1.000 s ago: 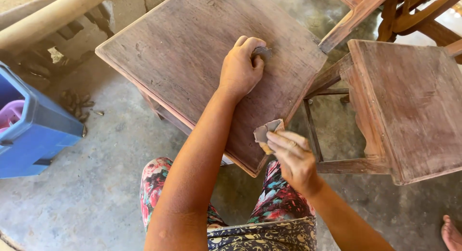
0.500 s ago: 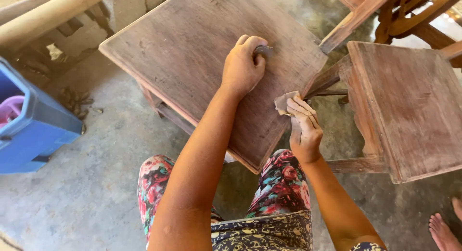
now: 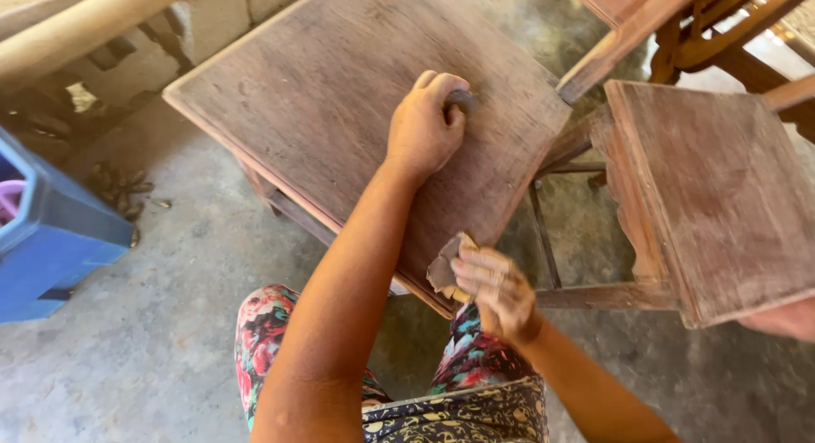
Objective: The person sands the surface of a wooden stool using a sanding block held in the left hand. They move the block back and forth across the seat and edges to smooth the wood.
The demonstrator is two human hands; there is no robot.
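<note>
A worn brown wooden table top (image 3: 340, 112) lies tilted in front of me. My left hand (image 3: 424, 124) rests on it near the right edge, fingers curled over a small dark piece (image 3: 463, 96). My right hand (image 3: 492, 286), dusty, grips a folded piece of sandpaper (image 3: 443, 269) and presses it against the table's near corner edge.
A second wooden stool top (image 3: 722, 197) stands to the right, with more wooden furniture (image 3: 705, 27) behind it. A blue plastic crate (image 3: 51, 231) sits at the left on the concrete floor (image 3: 153, 324). My patterned trousers (image 3: 272, 349) show below.
My right hand with the sandpaper has moved back down the table's edge toward the near corner after going up along it. My left hand has stayed in place.
</note>
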